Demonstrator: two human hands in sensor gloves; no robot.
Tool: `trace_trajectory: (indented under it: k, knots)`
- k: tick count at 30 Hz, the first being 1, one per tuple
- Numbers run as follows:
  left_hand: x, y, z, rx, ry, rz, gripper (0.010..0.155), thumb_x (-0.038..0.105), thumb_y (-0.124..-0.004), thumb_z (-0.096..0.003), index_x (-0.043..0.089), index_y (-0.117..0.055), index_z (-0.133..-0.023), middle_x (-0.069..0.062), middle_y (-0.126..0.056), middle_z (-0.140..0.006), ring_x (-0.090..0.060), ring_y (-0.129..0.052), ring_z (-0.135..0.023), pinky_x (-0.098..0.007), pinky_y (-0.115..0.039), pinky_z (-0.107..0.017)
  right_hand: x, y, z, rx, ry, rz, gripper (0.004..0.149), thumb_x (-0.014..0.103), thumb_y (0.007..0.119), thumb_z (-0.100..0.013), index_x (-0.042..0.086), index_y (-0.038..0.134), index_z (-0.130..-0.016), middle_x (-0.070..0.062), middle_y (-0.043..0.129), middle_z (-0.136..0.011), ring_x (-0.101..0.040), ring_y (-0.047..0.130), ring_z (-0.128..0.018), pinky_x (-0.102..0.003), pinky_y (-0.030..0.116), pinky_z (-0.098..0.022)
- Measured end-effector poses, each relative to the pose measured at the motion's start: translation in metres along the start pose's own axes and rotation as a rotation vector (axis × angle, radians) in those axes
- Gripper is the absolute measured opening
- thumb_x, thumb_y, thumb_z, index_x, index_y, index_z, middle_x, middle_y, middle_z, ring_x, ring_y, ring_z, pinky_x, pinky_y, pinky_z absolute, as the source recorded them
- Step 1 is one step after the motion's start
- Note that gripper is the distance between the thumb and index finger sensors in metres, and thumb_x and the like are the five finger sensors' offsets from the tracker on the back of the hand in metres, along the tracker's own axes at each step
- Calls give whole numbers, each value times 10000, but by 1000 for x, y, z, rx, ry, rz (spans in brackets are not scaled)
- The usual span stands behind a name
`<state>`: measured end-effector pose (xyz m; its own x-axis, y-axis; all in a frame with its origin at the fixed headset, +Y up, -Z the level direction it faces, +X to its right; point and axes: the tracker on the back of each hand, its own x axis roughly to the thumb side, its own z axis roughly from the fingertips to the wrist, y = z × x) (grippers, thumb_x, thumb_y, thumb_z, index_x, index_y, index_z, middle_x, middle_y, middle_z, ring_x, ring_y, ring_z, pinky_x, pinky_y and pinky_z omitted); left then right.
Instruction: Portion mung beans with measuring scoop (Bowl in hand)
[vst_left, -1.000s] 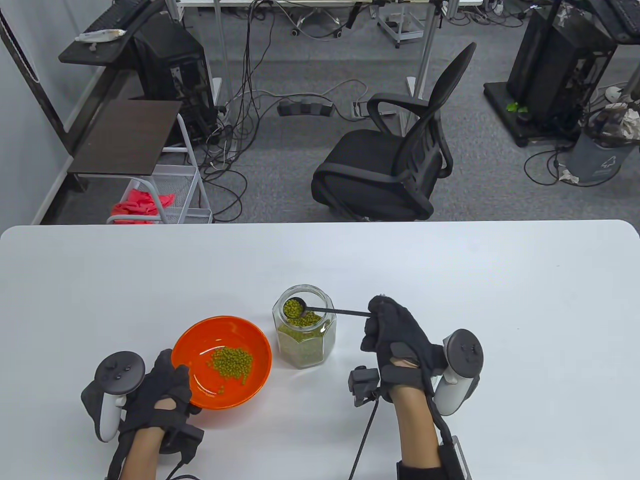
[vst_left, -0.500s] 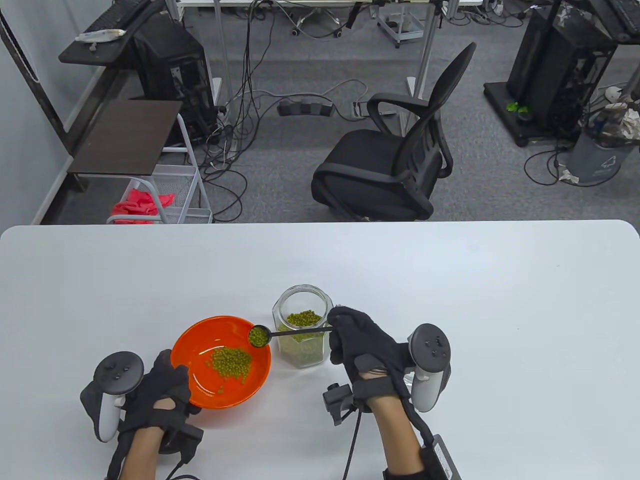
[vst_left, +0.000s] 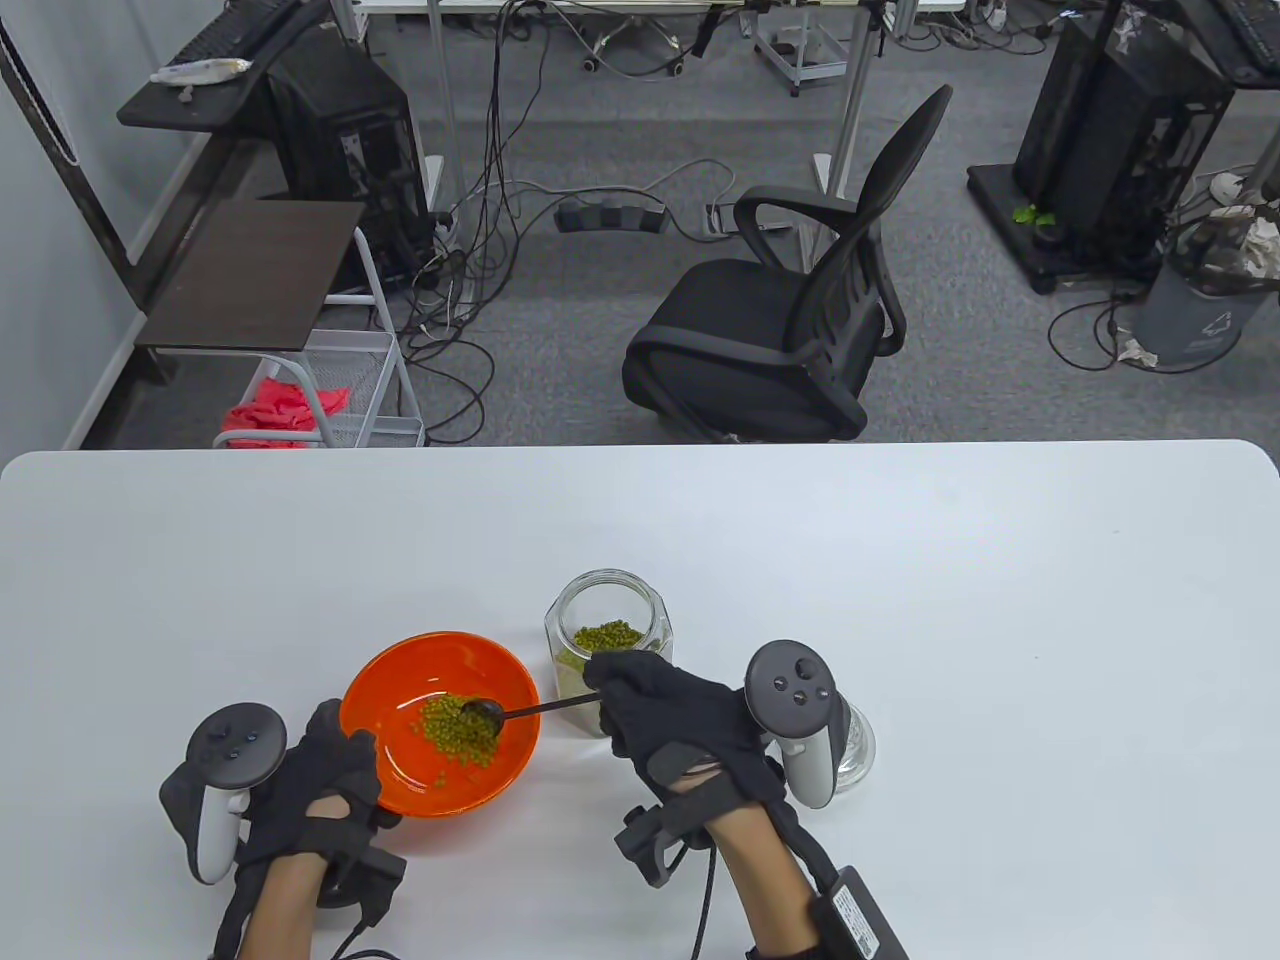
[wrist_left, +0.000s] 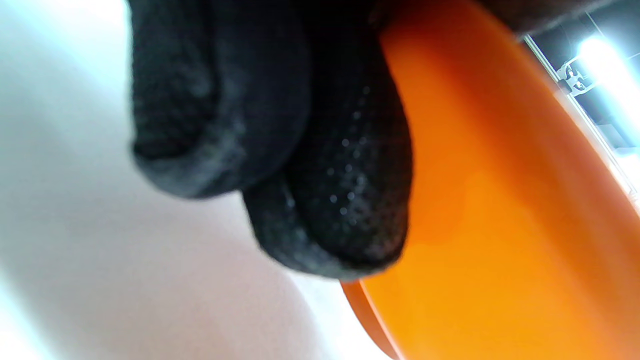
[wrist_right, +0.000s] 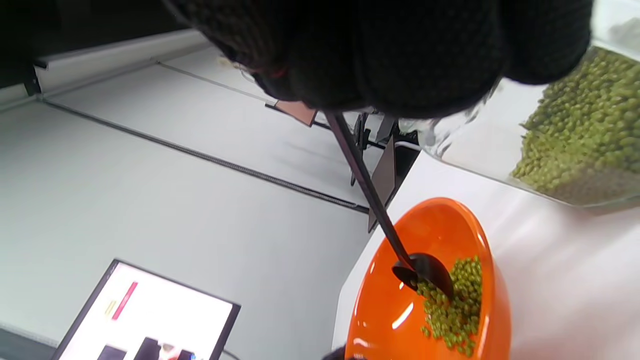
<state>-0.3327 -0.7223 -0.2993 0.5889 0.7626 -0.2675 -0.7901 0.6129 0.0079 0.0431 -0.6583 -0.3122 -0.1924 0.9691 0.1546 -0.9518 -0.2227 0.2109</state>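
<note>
An orange bowl (vst_left: 400, 680) with a pile of mung beans (vst_left: 458, 732) stands on the white table, left of an open glass jar (vst_left: 608, 625) part full of beans. My left hand (vst_left: 325, 775) grips the bowl's near-left rim; its fingertips (wrist_left: 330, 200) press the bowl's outer wall (wrist_left: 500, 225). My right hand (vst_left: 670, 715) holds the thin handle of a black measuring scoop (vst_left: 482, 711), tipped over the bean pile inside the bowl. In the right wrist view the scoop (wrist_right: 425, 272) is turned down with beans (wrist_right: 455, 300) spilling below it.
A clear glass lid (vst_left: 855, 745) lies on the table behind my right hand's tracker. The jar (wrist_right: 575, 140) stands close to my right hand's fingers. A black office chair (vst_left: 780, 330) stands beyond the table's far edge.
My right hand carried the full scoop from the jar mouth leftward over the bowl, lowered it and tipped it onto the bean pile. My left hand and the bowl stayed put.
</note>
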Motion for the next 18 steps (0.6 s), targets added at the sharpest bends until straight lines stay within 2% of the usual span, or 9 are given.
trace_trajectory:
  k: [11, 18]
  knots:
    - [0, 0, 0, -1, 2, 0, 645, 331, -683, -528, -17, -470, -1026, -129, -835, -829, -89, -1162, -179, -165, -1008, -123, 12, 7, -2, 220, -80, 122, 398, 139, 835, -425, 149, 911, -816, -238, 912, -668, -369, 960, -451, -656, 719, -469]
    - [0, 0, 0, 0, 3, 0, 645, 331, -684, -528, -18, -470, -1026, -129, -835, -829, -91, -1161, -180, -166, -1009, -122, 17, 3, 0, 203, -100, 132, 396, 128, 837, -427, 162, 923, -812, -245, 902, -687, -377, 956, -472, -659, 711, -479]
